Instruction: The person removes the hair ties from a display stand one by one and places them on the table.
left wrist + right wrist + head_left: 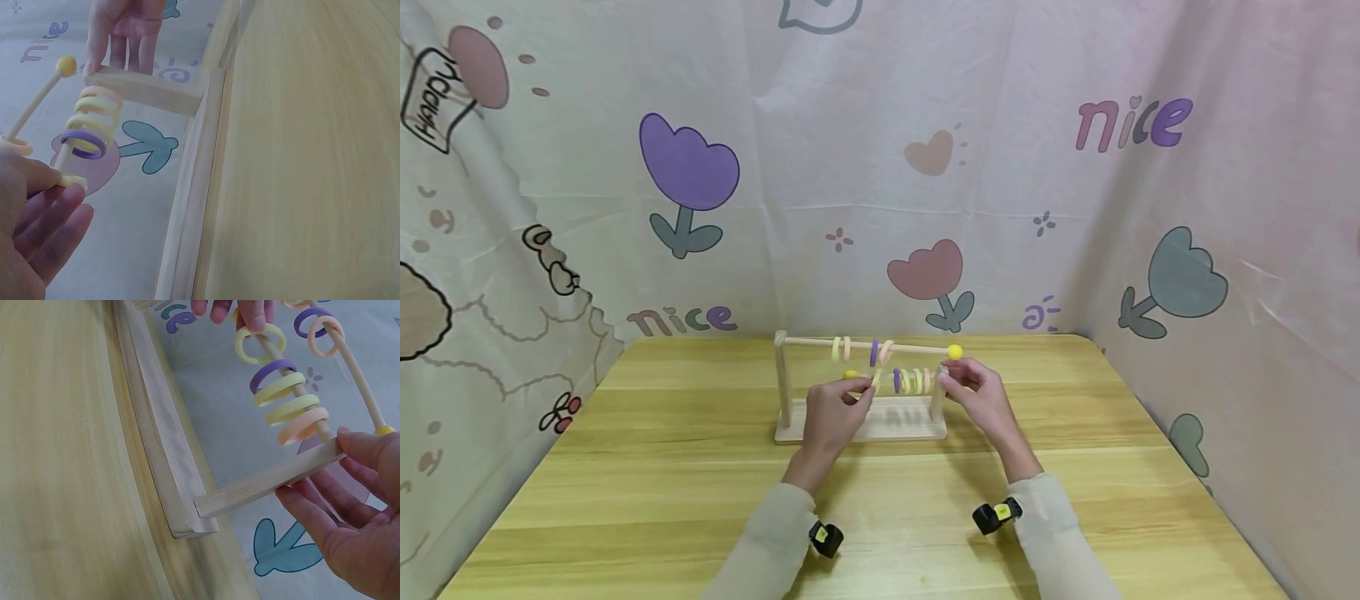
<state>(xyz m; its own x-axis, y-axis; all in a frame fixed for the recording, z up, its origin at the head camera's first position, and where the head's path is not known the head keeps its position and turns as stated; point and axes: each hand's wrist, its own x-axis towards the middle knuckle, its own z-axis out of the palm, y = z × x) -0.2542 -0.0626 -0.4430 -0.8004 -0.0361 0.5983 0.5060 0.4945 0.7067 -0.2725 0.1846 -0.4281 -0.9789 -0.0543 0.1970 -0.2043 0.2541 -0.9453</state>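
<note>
A wooden stand [861, 431] has two posts and two rods, each rod ending in a yellow ball. My left hand [835, 417] pinches a pale yellow ring [242, 351] on the lower rod [64, 156], near its ball end. Farther along that rod hang a purple ring [84, 152], two more yellow rings [292, 410] and a peach ring [304, 427]. With thumb and fingers on opposite sides, my right hand [981, 396] holds the top of the right post [269, 481]. On the upper rod [917, 349] hang yellow, peach and purple rings [874, 353].
The stand's base rests on a wood-grain table [700, 500]. Behind and at both sides hangs a printed cloth [820, 150] with flowers and lettering. The upper rod's yellow ball [955, 352] sits just above my right hand.
</note>
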